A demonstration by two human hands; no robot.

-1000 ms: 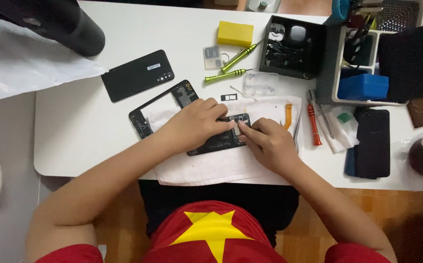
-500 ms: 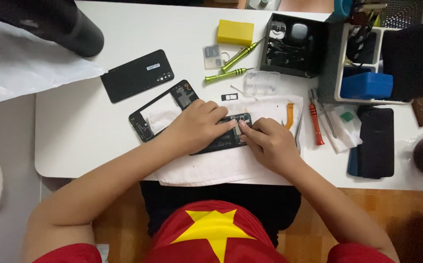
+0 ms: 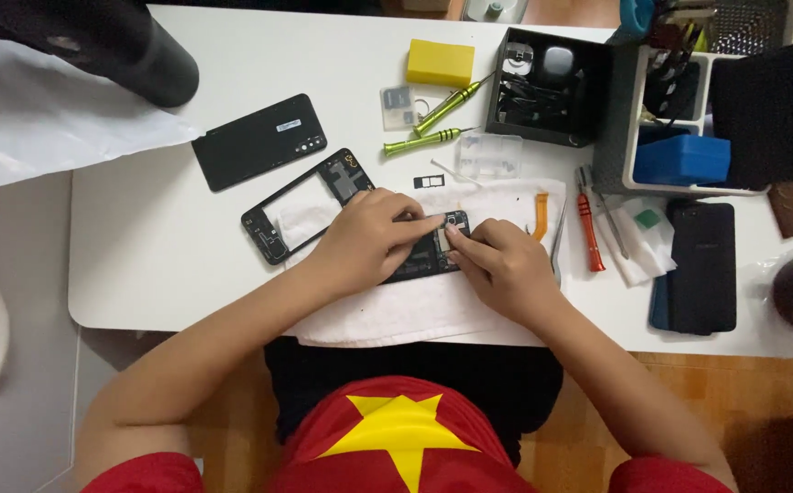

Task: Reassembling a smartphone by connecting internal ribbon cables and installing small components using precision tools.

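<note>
An opened black phone body [image 3: 426, 258] lies on a white cloth [image 3: 415, 310] at the table's near edge. My left hand [image 3: 366, 240] rests over its left half and pins it down, with the fingers reaching to its top right corner. My right hand [image 3: 497, 266] sits at its right end, fingertips pinched at that same corner beside the left fingers. Whatever small part is between the fingertips is hidden. A black phone frame [image 3: 305, 205] lies just left of my left hand, partly on the cloth.
A black back cover [image 3: 260, 141] lies further left. Two green screwdrivers [image 3: 433, 119], a yellow block [image 3: 439, 62], an orange flex cable [image 3: 541, 203], tweezers [image 3: 558, 239], a red-handled tool [image 3: 590, 230], another dark phone [image 3: 702, 265] and black and white organiser trays [image 3: 552, 82] crowd the right side.
Both hands stay on the phone body, with only slight finger movement at its top right corner. The camera view has shifted a little.
</note>
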